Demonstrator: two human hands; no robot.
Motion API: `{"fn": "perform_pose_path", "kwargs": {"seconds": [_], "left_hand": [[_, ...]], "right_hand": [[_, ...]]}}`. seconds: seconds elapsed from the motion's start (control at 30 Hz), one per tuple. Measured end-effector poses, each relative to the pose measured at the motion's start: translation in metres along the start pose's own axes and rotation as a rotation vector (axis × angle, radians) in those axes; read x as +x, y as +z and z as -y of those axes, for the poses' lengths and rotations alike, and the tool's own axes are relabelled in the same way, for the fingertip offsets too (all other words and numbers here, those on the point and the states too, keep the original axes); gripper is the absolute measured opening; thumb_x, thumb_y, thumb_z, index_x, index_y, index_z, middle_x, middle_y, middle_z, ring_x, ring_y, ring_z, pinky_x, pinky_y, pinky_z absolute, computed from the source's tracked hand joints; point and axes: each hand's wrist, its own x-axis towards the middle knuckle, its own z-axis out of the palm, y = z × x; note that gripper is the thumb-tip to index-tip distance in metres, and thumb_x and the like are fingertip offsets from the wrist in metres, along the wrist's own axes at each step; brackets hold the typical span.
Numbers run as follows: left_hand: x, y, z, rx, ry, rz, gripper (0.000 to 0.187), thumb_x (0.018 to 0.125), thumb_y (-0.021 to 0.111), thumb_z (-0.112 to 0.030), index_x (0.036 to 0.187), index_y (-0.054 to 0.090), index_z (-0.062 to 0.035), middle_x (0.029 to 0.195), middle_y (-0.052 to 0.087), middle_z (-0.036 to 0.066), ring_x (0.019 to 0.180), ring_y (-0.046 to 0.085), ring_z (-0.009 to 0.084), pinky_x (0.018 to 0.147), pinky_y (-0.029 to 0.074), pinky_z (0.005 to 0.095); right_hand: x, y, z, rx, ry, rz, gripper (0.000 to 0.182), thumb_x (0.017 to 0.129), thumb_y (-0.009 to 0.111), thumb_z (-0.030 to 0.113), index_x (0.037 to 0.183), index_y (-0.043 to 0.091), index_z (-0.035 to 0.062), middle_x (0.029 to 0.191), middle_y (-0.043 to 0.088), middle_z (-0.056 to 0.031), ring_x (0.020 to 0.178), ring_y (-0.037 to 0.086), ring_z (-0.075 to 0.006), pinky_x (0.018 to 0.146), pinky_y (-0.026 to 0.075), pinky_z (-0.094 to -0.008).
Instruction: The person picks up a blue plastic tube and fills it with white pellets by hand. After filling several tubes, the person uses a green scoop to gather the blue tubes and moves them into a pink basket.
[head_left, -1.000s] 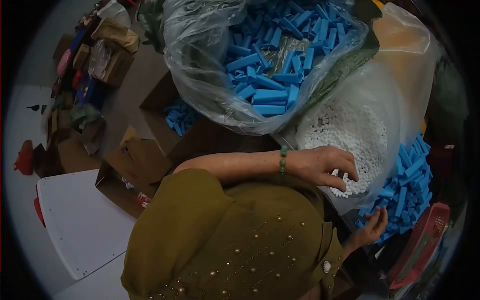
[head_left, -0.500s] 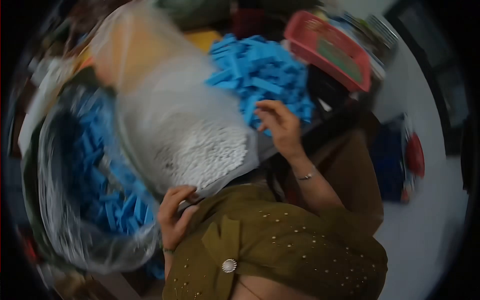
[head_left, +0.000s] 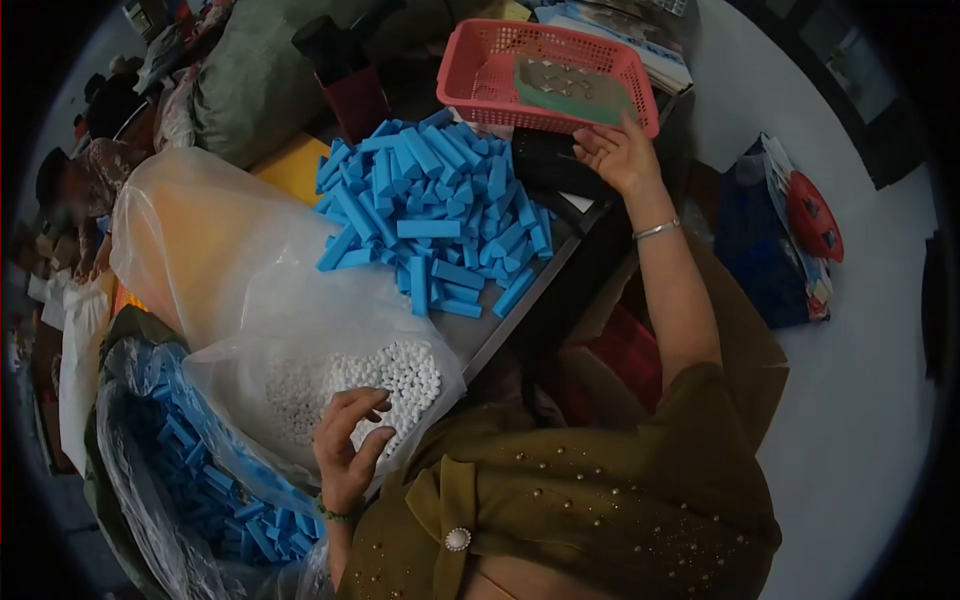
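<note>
My left hand [head_left: 349, 445] rests with curled fingers on a clear plastic bag of small white pellets [head_left: 390, 375], at its near edge; I cannot tell whether it pinches any. My right hand [head_left: 617, 150] is stretched out to the front rim of a pink plastic basket [head_left: 480, 75], fingers spread and nothing visible in them. Between the two lies a heap of blue plastic sticks [head_left: 435, 215] on the table [head_left: 510, 320].
A second clear bag of blue sticks [head_left: 190, 470] sits low on the left. A green sack [head_left: 255, 95] and dark containers stand behind the heap. Another person [head_left: 85, 190] is at the far left. A blue bag with a red object [head_left: 790, 240] lies on the floor to the right.
The view has swung right and steadied. My right hand moved from the blue stick heap up to the pink basket's rim. My left hand stays at the pellet bag's edge.
</note>
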Motion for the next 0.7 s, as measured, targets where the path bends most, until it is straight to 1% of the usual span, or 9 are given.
{"fn": "perform_pose_path", "kwargs": {"seconds": [0.1,0.17,0.27,0.43,0.47,0.53,0.6,0.67,0.7], "left_hand": [[0.01,0.002,-0.003,0.081,-0.023,0.064,0.037,0.077,0.071,-0.002,0.113,0.064,-0.0002,0.103,0.063,0.013,0.089,0.061,0.0226,0.077,0.049,0.0324],[0.02,0.005,-0.007,0.12,-0.04,0.086,0.037,0.076,0.072,-0.003,0.112,0.064,-0.0002,0.103,0.063,0.013,0.089,0.061,0.0226,0.077,0.049,0.0326],[0.041,0.009,-0.011,0.167,-0.031,0.157,0.038,0.075,0.073,-0.004,0.112,0.064,-0.0009,0.104,0.062,0.014,0.09,0.061,0.025,0.078,0.049,0.0333],[0.093,0.047,-0.006,0.348,0.254,0.42,0.041,0.075,0.073,-0.006,0.115,0.063,-0.003,0.109,0.061,0.013,0.093,0.059,0.0312,0.078,0.049,0.0368],[0.105,0.06,-0.003,0.343,0.25,0.421,0.041,0.075,0.073,-0.006,0.115,0.063,-0.003,0.109,0.061,0.013,0.093,0.059,0.0312,0.078,0.049,0.0368],[0.13,0.09,0.002,0.43,0.494,0.546,0.037,0.078,0.07,-0.004,0.114,0.063,-0.0039,0.111,0.059,0.013,0.091,0.059,0.0326,0.078,0.049,0.04],[0.151,0.116,0.014,0.451,0.534,0.554,0.037,0.079,0.069,-0.003,0.116,0.062,-0.0041,0.111,0.059,0.013,0.092,0.059,0.0333,0.078,0.05,0.0414],[0.177,0.143,0.026,0.475,0.583,0.567,0.038,0.08,0.067,-0.002,0.117,0.061,-0.0043,0.11,0.058,0.013,0.092,0.059,0.034,0.077,0.05,0.0427],[0.193,0.156,0.03,0.452,0.559,0.535,0.039,0.08,0.068,-0.003,0.118,0.061,-0.0045,0.11,0.058,0.014,0.093,0.06,0.0339,0.078,0.051,0.0418]], "right_hand": [[0.033,0.006,-0.008,0.003,-0.03,0.107,0.061,0.093,0.06,0.042,0.125,0.041,-0.0065,0.111,0.055,-0.027,0.1,0.06,-0.0391,0.086,0.051,-0.0537],[0.032,0.021,-0.007,-0.038,-0.126,0.079,0.043,0.096,0.056,0.031,0.116,0.046,-0.0049,0.104,0.056,-0.0194,0.094,0.06,-0.0327,0.08,0.051,-0.0466],[0.034,0.022,-0.003,-0.047,-0.186,0.04,0.039,0.096,0.055,0.028,0.115,0.046,-0.0043,0.103,0.056,-0.0182,0.093,0.059,-0.0309,0.079,0.05,-0.0447],[-0.013,0.026,0.031,-0.149,-0.43,0.014,0.03,0.096,0.053,0.021,0.113,0.047,-0.003,0.101,0.056,-0.015,0.09,0.058,-0.0267,0.078,0.048,-0.0398],[-0.029,0.024,0.041,-0.176,-0.479,0.016,0.028,0.096,0.052,0.02,0.112,0.047,-0.0027,0.101,0.056,-0.0144,0.09,0.057,-0.0258,0.077,0.047,-0.0388],[-0.057,0.02,0.065,-0.229,-0.582,0.024,0.024,0.096,0.051,0.017,0.111,0.048,-0.0022,0.1,0.056,-0.0131,0.088,0.057,-0.0241,0.077,0.047,-0.0368],[-0.099,0.041,0.069,-0.282,-0.693,0.033,0.021,0.097,0.05,0.014,0.11,0.048,-0.0016,0.099,0.056,-0.0119,0.087,0.056,-0.0224,0.076,0.046,-0.0349],[-0.099,-0.027,0.111,-0.031,-0.662,0.735,0.008,0.096,0.048,0.008,0.098,0.046,0.0003,0.089,0.048,-0.0077,0.074,0.046,-0.0172,0.068,0.041,-0.0311],[-0.113,-0.042,0.127,-0.035,-0.661,0.636,0.007,0.095,0.048,0.008,0.094,0.046,0.0015,0.087,0.047,-0.0066,0.072,0.043,-0.0167,0.066,0.039,-0.0305]]}}
